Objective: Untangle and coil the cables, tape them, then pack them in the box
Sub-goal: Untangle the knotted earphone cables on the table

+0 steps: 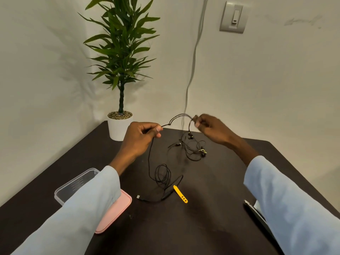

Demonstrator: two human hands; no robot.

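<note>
From the head camera I see my left hand and right hand raised over the dark table, each pinching a thin black earphone cable arching between them. Its tangled remainder lies below, a yellow cable tie nearer me. The clear box and pink lid sit at left under my sleeve.

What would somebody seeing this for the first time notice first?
Most likely the two hands raised over the middle of the dark table: the left hand and right hand each pinch a thin black cable that arcs between them, its tangle trailing onto the tabletop. Next, the tall green potted plant in the far corner, and the small yellow strap lying near the cable's loose end.
</note>
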